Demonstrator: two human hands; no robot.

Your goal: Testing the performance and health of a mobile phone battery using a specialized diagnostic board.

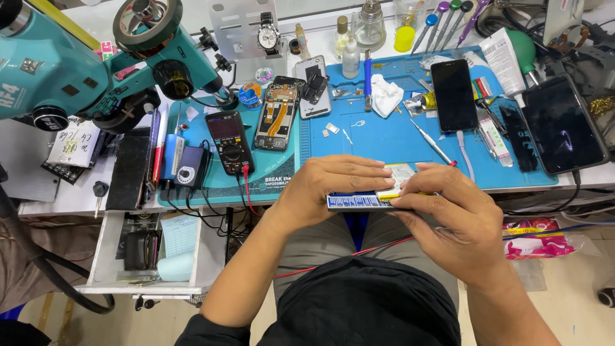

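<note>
Seen from above, at the near edge of a cluttered worktop (448, 182) covered by a blue mat (384, 138). Left hand (333, 186) and right hand (448, 205) together on a flat blue-and-white battery (359, 202), held level just off the worktop's front edge, above the lap. Left grip clenched over the battery's top and near side, fingers curled across it. Right grip pinching the battery's right end, thumb and fingertips pressed at its edge beside a pale yellow strip (387, 194). Both grips grasping the same battery, hands touching one another.

Farther back on the mat: an opened phone (277, 115) with its insides showing, a loose back cover (312, 86) just beside it, a crumpled white cloth (386, 95), a dark phone (453, 95) lying face up, and a thin screwdriver (432, 142) near the hands. To the left, a black meter (230, 141) with a red lead, and a teal microscope (83, 70) looming over the corner. At far right, a larger dark tablet (562, 125). Below left, an open drawer (150, 250) holding papers. Red wire (371, 248) trailing across the lap.
</note>
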